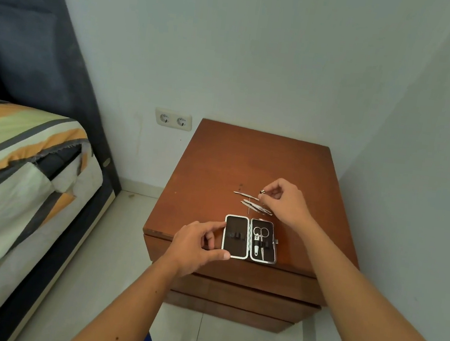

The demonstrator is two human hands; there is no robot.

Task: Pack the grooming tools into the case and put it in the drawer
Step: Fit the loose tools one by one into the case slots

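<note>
A small black grooming case [249, 238] with a silver rim lies open near the front edge of a brown wooden nightstand [233, 165]. Its right half holds scissors [260, 234] and a nail clipper under elastic loops; the left half holds no tools. My left hand [197, 245] grips the case's left edge between thumb and fingers. Just behind the case lie several loose metal tools [253, 205]. My right hand [285, 203] hovers over them and pinches a small metal tool [262, 192] at its tip.
The nightstand has closed drawers [237, 288] on its front. It stands in a corner, with a wall right beside it. A double wall socket [173, 119] is at its back left. A bed [19, 173] with striped sheets stands to the left across a strip of tiled floor.
</note>
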